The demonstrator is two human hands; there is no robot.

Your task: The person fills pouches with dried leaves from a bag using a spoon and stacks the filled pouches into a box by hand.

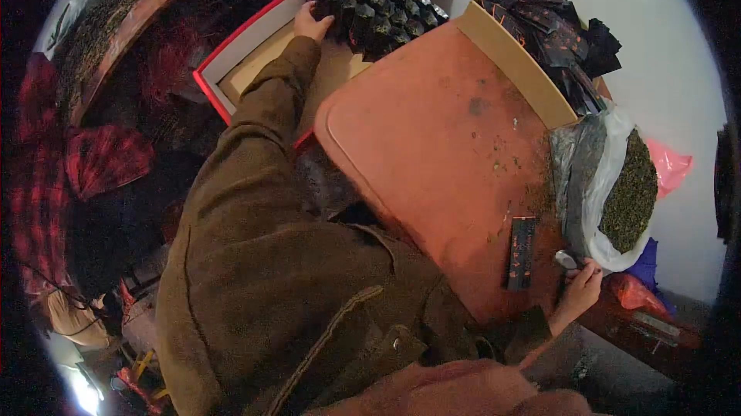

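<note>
My left hand (312,25) reaches to the far side, its fingers closed against a black packet at the near left edge of a tightly packed group of filled black packets (378,11). These stand upright in a red-edged shallow box (251,34). Low on the right, my right hand (583,292) is closed around a small metal spoon (566,259), whose bowl points left. Beside it is an open plastic bag of dried green leaves (631,192). A flat black packet with orange print (521,252) lies on the reddish tabletop (432,130) left of that hand.
A cardboard box (521,61) heaped with flat black packets (548,18) stands at the table's far right. Pink plastic (670,165) and red plastic (637,292) lie by the leaf bag. At left are a person's plaid sleeve (108,157) and a wooden surface strewn with leaves (116,18).
</note>
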